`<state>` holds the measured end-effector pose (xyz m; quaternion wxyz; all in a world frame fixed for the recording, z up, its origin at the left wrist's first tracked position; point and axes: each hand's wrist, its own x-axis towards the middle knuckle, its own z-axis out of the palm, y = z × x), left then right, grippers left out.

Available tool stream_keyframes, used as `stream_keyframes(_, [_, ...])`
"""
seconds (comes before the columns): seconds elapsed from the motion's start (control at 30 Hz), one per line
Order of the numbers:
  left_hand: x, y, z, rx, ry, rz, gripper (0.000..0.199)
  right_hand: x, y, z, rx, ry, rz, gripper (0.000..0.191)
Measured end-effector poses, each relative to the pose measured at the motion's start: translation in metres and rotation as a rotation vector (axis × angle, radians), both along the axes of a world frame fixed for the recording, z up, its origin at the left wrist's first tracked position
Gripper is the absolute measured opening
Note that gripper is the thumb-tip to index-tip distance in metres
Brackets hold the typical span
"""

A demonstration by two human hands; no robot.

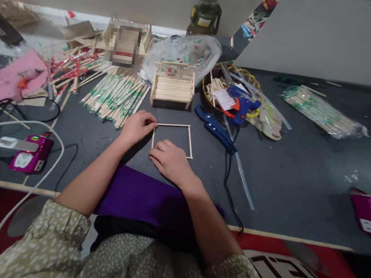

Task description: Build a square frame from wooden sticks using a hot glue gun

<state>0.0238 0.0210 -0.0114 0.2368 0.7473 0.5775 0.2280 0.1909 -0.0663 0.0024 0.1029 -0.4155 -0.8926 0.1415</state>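
A rectangular frame of thin wooden sticks [190,142] lies flat on the dark table between my hands. My left hand [137,127] pinches its upper left corner with thumb and fingers. Bent fingers of my right hand [170,159] close on its lower left corner and hide the near side. Beyond the frame stands a small bench made of sticks [173,89]. Left of the bench is a pile of chopsticks in green-printed wrappers [117,96]. A long blue tool [216,129] with a black cord lies to the right of the frame.
A basket [208,93] holds short sticks and a blue glue gun [246,107]. A clear glue stick [244,180] points toward the table's front edge. Purple power boxes [32,153] sit at both sides, with a white cable at left. Purple cloth [149,196] lies before me.
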Motion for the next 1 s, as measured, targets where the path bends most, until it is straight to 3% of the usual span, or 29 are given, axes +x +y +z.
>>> stream_keyframes(0.3, [-0.0102,0.0063,-0.0078,0.024,-0.066,-0.118,0.018,0.0004,-0.0012,-0.0019,0.015,0.005,-0.027,0.017])
stream_keyframes(1.0, [-0.0096,0.0055,-0.0075,0.020,-0.063,-0.102,0.016,0.0001,-0.0007,-0.0059,0.008,0.115,-0.060,0.012])
